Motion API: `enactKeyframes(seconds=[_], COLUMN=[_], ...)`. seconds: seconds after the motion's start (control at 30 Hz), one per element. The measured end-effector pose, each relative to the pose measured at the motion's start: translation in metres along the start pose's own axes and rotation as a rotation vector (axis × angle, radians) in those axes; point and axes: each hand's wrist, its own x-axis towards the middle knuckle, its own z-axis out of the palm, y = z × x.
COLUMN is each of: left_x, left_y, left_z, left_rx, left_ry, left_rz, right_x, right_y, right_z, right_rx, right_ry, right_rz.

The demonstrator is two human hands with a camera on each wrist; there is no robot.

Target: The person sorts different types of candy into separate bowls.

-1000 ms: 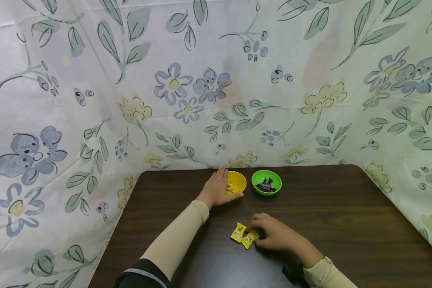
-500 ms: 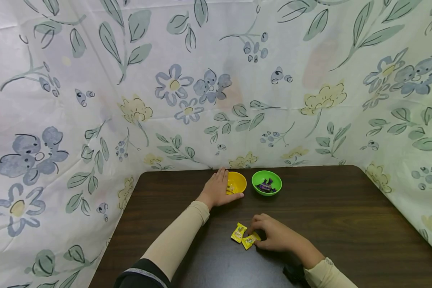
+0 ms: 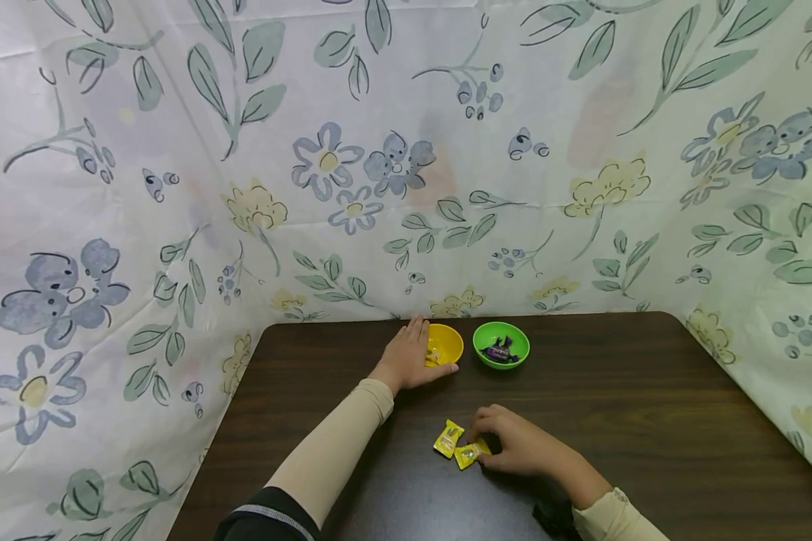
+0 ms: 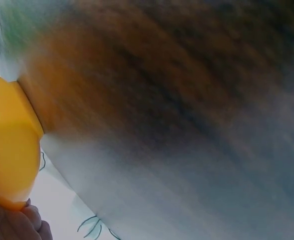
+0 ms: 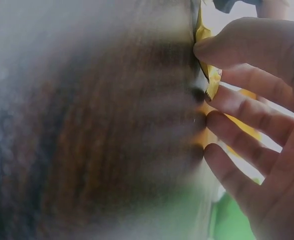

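In the head view my left hand (image 3: 406, 357) rests along the left side of a yellow bowl (image 3: 452, 342), fingers straight, thumb stretched across its near side. Yellow-wrapped candy (image 3: 432, 355) shows inside. The left wrist view has the yellow bowl (image 4: 12, 135) at its left edge, fingertips (image 4: 32, 216) at its rim. Closer in, my right hand (image 3: 524, 447) pinches a yellow-wrapped candy (image 3: 468, 454) low over the table. Thumb and fingertips meet that candy (image 5: 214, 80) in the right wrist view. A second yellow-wrapped candy (image 3: 449, 438) lies just left of it.
A green bowl (image 3: 501, 330) with purple-wrapped candies (image 3: 499, 350) stands right of the yellow one. Both sit near the back edge of the dark wooden table (image 3: 649, 406). Flower-printed cloth (image 3: 406, 248) hangs behind. A black object (image 3: 553, 517) shows beside the right sleeve.
The right hand and the candy at its fingertips have shifted very slightly right, away from the second candy. My left hand stays against the yellow bowl.
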Motion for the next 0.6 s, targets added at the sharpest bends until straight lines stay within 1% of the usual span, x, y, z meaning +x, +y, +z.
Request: enactKeyframes(seconds=[0.2,0.47,0.6], left_x=[-0.0008,-0.0012,-0.001], left_y=[-0.0003,0.0004,0.0011], left_z=[0.0006,0.0007,-0.0006], left_rx=[0.007,-0.009,0.006], left_ry=[0.002,0.002,-0.002], left_rz=[-0.004,0.002,0.002], right_x=[0.0005,0.0,-0.0012], right_y=[-0.0003,-0.0003,-0.0001], right_z=[-0.0008,-0.0031,-0.0045], right_rx=[-0.003,-0.005,0.004], right_ry=[0.005,0.016,0.024], right_rz=[-0.008,-0.01,-0.018])
